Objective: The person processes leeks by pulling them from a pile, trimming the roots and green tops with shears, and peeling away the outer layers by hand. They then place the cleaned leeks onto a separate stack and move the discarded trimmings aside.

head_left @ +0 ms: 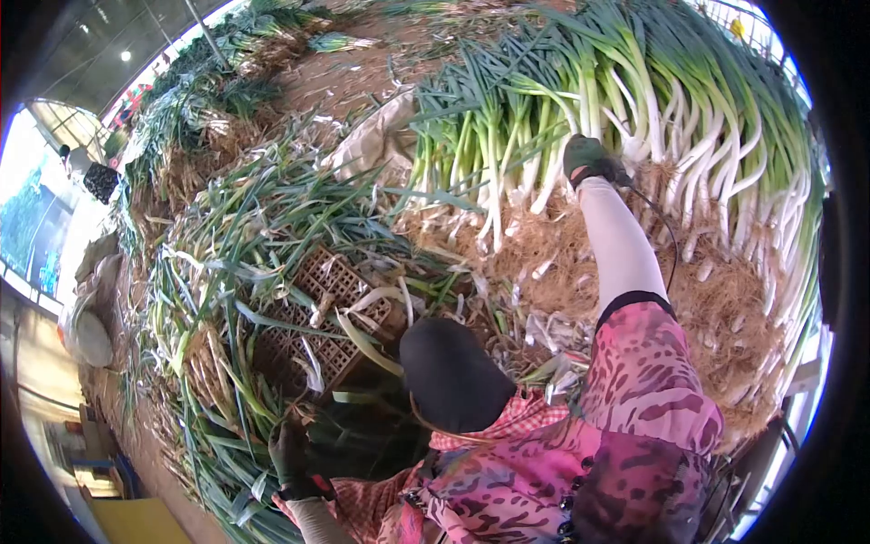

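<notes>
My right hand [589, 159], in a dark green and black glove, reaches out to the white stems of a big stack of leeks [725, 136]. Its fingers are curled round a leek stem at the stack's root side. Low in the view is my left hand [292, 461], also in a dark glove. Its fingers are pressed together beside loose green leaves [217, 453]; whatever they hold is too small to make out. Tangled brown roots [580, 263] hang below the stacked stems.
A brown plastic crate [331, 281] lies among leaf scraps, left of a dark rounded shape [458, 374]. A pale sack [376, 136] rests beside the stack. More leeks [204, 127] are heaped at the upper left. A thin black cord [672, 231] runs by my right forearm.
</notes>
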